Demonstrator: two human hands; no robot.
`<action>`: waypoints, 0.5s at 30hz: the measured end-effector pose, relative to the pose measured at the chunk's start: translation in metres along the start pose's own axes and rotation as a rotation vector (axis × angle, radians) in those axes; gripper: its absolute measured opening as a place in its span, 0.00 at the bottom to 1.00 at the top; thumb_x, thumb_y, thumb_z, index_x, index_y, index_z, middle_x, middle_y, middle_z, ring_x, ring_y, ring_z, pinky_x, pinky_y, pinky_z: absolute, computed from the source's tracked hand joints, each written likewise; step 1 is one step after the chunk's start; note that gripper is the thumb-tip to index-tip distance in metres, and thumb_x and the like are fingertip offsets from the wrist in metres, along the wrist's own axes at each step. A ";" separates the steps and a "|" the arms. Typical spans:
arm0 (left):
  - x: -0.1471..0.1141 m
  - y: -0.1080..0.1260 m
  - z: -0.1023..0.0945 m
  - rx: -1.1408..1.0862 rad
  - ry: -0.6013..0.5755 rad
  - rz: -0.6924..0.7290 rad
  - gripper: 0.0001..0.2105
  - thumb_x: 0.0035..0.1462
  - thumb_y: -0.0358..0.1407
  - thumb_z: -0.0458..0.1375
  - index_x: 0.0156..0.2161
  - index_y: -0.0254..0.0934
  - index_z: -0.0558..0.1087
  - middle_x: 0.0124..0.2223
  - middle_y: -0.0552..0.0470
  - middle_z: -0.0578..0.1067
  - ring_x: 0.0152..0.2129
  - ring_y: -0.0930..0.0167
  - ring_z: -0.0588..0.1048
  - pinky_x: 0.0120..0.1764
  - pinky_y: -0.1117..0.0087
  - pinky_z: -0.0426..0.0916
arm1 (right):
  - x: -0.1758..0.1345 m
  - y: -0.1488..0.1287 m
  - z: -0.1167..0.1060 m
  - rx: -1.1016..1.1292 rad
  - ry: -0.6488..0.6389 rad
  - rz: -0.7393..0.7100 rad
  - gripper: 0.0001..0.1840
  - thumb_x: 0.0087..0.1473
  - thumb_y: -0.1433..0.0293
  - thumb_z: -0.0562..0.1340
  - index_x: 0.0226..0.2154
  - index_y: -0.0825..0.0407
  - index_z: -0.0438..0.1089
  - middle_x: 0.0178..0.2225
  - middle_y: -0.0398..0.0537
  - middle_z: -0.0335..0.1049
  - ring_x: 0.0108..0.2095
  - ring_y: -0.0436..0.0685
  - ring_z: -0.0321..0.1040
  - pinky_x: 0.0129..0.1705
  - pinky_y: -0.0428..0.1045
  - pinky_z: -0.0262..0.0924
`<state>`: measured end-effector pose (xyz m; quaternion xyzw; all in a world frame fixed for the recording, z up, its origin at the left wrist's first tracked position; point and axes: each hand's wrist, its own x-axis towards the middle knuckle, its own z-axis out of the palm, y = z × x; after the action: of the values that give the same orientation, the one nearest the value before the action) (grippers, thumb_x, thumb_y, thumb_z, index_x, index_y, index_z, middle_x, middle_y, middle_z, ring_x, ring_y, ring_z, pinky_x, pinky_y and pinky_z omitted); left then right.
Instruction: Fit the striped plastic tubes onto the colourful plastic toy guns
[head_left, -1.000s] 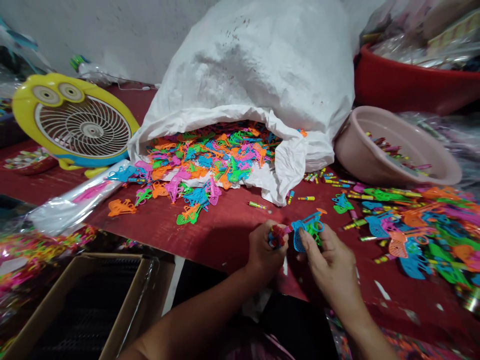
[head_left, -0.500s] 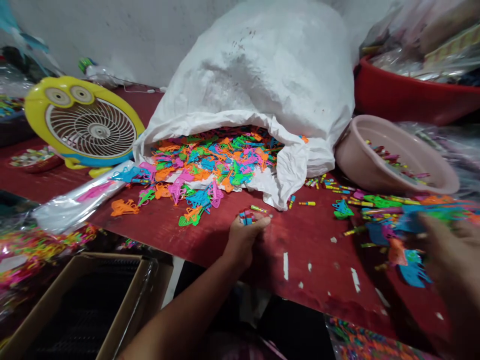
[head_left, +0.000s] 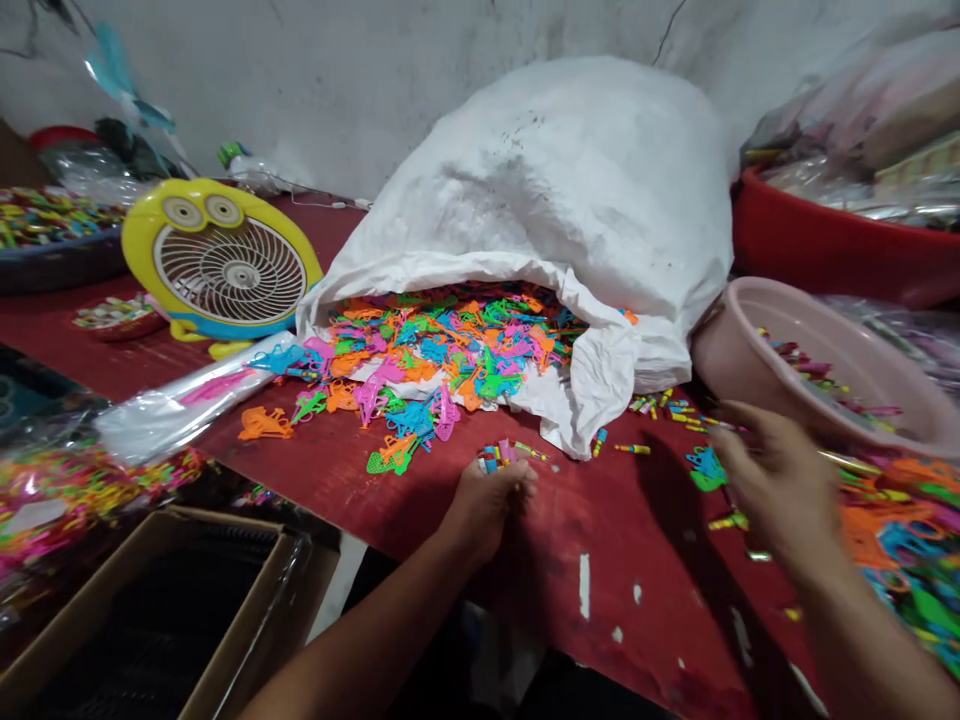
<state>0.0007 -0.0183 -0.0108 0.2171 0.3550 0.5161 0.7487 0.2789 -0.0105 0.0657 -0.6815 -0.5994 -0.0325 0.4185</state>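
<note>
My left hand (head_left: 491,505) is closed around several short tubes (head_left: 499,456) in red, blue and pink, their ends sticking out above the fingers. My right hand (head_left: 780,490) hovers over the right side of the table, fingers apart, with nothing visible in it. Near its fingertips are a blue and green plastic piece (head_left: 705,468) and scattered small yellow-banded tubes (head_left: 679,412). Just beyond that wrist, a pile of flat plastic pieces (head_left: 900,540) in orange, blue and green spreads out. More such pieces (head_left: 450,340) spill from the mouth of a white sack (head_left: 570,190).
A pink basin (head_left: 727,330) holding tubes stands at right, in front of a red tub (head_left: 840,240). At left are a yellow fan (head_left: 150,230), a clear plastic packet (head_left: 172,405) and a small red dish (head_left: 127,328). Below the table edge sits a cardboard box (head_left: 277,580).
My right hand has moved left, away from the plastic pieces at the right, which now lie in a pile there. My left hand keeps its tubes. The view has shifted slightly.
</note>
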 end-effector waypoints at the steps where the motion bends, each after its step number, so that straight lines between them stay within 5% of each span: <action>1: 0.000 0.000 -0.001 0.019 -0.033 0.000 0.17 0.45 0.39 0.67 0.38 0.31 0.72 0.30 0.50 0.74 0.22 0.74 0.71 0.22 0.76 0.61 | 0.001 -0.009 0.025 0.066 -0.083 -0.022 0.15 0.57 0.62 0.61 0.44 0.52 0.74 0.43 0.57 0.75 0.40 0.60 0.71 0.43 0.55 0.62; 5: -0.001 0.000 -0.002 0.109 -0.134 0.065 0.19 0.50 0.43 0.66 0.43 0.31 0.71 0.33 0.47 0.77 0.21 0.74 0.73 0.21 0.77 0.60 | 0.020 -0.052 0.109 0.160 -0.293 -0.077 0.17 0.58 0.65 0.56 0.45 0.55 0.72 0.40 0.53 0.75 0.38 0.58 0.71 0.42 0.54 0.65; 8: -0.002 -0.001 -0.003 0.184 -0.141 0.136 0.15 0.51 0.41 0.65 0.37 0.31 0.71 0.25 0.51 0.74 0.17 0.77 0.67 0.20 0.78 0.55 | 0.051 -0.073 0.152 0.080 -0.288 -0.080 0.19 0.53 0.72 0.56 0.47 0.59 0.71 0.44 0.58 0.72 0.46 0.63 0.68 0.50 0.56 0.61; 11: -0.001 -0.003 -0.005 0.230 -0.152 0.159 0.13 0.52 0.42 0.64 0.33 0.31 0.70 0.22 0.52 0.73 0.16 0.78 0.64 0.20 0.77 0.53 | 0.077 -0.081 0.179 0.029 -0.270 -0.070 0.23 0.48 0.75 0.58 0.49 0.59 0.69 0.49 0.62 0.68 0.53 0.66 0.62 0.54 0.57 0.56; 15: 0.001 -0.003 -0.005 0.241 -0.151 0.154 0.14 0.52 0.42 0.63 0.31 0.31 0.70 0.23 0.50 0.73 0.16 0.78 0.64 0.20 0.77 0.52 | 0.085 -0.081 0.195 0.014 -0.298 -0.020 0.20 0.41 0.75 0.64 0.41 0.54 0.72 0.45 0.57 0.69 0.45 0.64 0.66 0.45 0.54 0.59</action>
<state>-0.0009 -0.0186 -0.0170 0.3703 0.3392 0.5076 0.7001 0.1455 0.1697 0.0288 -0.6699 -0.6618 0.0690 0.3294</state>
